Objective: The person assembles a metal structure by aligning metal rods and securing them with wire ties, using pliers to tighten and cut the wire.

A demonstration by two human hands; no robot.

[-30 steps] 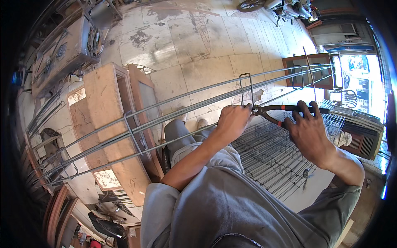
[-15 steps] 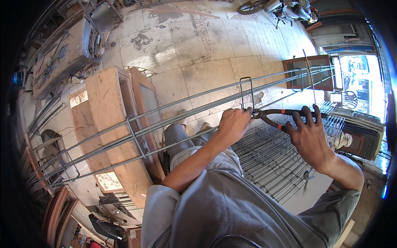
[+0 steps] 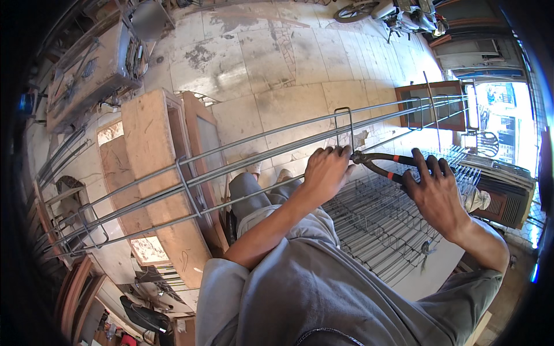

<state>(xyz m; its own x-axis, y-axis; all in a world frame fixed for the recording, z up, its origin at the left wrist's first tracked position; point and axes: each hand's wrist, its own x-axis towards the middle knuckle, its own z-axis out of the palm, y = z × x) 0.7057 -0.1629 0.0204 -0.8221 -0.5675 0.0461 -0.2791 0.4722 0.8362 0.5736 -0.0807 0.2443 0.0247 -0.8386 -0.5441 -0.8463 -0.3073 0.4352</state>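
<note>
A long cage of thin steel bars (image 3: 257, 155) runs across in front of me, with rectangular wire stirrups (image 3: 351, 128) spaced along it. My left hand (image 3: 326, 173) is closed around the near bar by a stirrup, its fingertips right beside the pincers' head. Black-handled pincers (image 3: 376, 165) with red-orange bands point left, their jaws at the joint of bar and stirrup. My right hand (image 3: 437, 199) grips the handles, fingers over the upper one and thumb at the lower; the handles stand apart. Any tie wire in the jaws is too small to make out.
Stacked steel bar cages (image 3: 384, 225) lie below my right arm. A wooden cabinet (image 3: 147, 173) stands under the cage at left, a worn workbench (image 3: 86, 78) beyond it. A motorcycle (image 3: 398, 14) is at the far right, a framed panel (image 3: 430, 104) near the cage's right end.
My right hand's fingers have curled closer on the pincers, and the handles have come slightly nearer each other. My left hand has shifted a little at the same joint.
</note>
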